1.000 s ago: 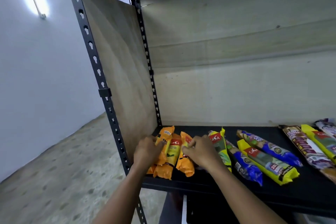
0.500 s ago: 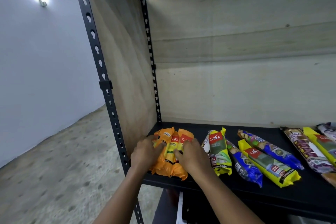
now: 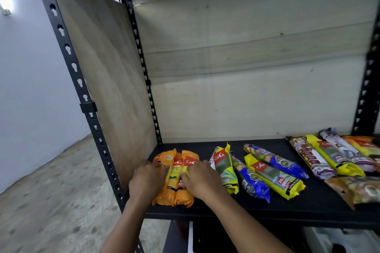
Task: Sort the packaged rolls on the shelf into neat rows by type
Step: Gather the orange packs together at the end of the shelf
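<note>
The left hand (image 3: 147, 181) and right hand (image 3: 202, 178), fingers laid flat, press from both sides on three orange rolls (image 3: 174, 170). These were fanned a second ago and now sit squeezed parallel at the left end of the black shelf (image 3: 205, 209). Just beside them lie two yellow rolls (image 3: 224, 168) and two blue rolls (image 3: 253, 183), all crinkly, glossy plastic tubes.

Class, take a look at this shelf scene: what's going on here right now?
A person is tidying packaged rolls on a black shelf. The left hand and the right hand both rest on a bunch of orange rolls at the shelf's left end, pressing them side by side. To their right, yellow rolls and blue rolls lie mixed and slanted, not yet sorted.
</note>
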A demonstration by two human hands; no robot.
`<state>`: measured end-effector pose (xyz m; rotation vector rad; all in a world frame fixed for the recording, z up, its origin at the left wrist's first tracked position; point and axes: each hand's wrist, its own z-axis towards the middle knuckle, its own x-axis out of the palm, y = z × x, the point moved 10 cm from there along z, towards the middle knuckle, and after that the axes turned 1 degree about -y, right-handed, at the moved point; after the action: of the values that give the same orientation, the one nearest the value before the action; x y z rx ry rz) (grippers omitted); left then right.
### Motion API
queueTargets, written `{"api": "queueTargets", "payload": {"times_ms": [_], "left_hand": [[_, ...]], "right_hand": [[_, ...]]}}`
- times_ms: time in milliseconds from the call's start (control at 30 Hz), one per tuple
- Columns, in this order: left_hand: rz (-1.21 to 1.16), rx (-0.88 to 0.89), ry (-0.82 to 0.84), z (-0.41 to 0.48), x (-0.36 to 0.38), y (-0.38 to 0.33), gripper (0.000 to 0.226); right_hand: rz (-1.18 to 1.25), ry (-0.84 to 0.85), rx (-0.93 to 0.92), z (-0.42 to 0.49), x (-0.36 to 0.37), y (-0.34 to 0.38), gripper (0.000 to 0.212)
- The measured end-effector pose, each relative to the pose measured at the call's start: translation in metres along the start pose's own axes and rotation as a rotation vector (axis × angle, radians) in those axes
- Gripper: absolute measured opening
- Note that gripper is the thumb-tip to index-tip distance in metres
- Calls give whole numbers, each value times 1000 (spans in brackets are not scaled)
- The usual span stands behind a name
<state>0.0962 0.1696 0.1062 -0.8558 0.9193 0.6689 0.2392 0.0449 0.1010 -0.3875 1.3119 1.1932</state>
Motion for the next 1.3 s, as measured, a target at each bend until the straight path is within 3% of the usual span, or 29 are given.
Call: {"api": "queueTargets", "payload": {"times_ms": [100,200,400,533,767,867,1100,1300], "left_hand": [[7,129,-148,-9,-16,-26,47],[-59,298,-172,-19,-17,-61,39],[-130,611,125,-46,18,-131,48],[-25,602,331,-50,49,-144,73],[104,634,541,-62,74,-151,93],[102,645,507,-64,76,-151,92],[22,644,358,-62,67,-151,62],[-94,585,298,-74,64,-156,59]], "right_hand": [[62,-68,-80,-13,-25,-6,37],[122,-197,-104,-27,-59,-23,30],[53,-274,-54,-47,-95,-73,33],[9,-195,-90,-57,-90,-86,48],[-137,-17,-172,-66,-56,-91,76],[-159,-84,-170,-66,-54,-92,70],[-52,-177,-137,-67,-58,-98,55],[128,-214,-130,-65,-74,-110,51]]}}
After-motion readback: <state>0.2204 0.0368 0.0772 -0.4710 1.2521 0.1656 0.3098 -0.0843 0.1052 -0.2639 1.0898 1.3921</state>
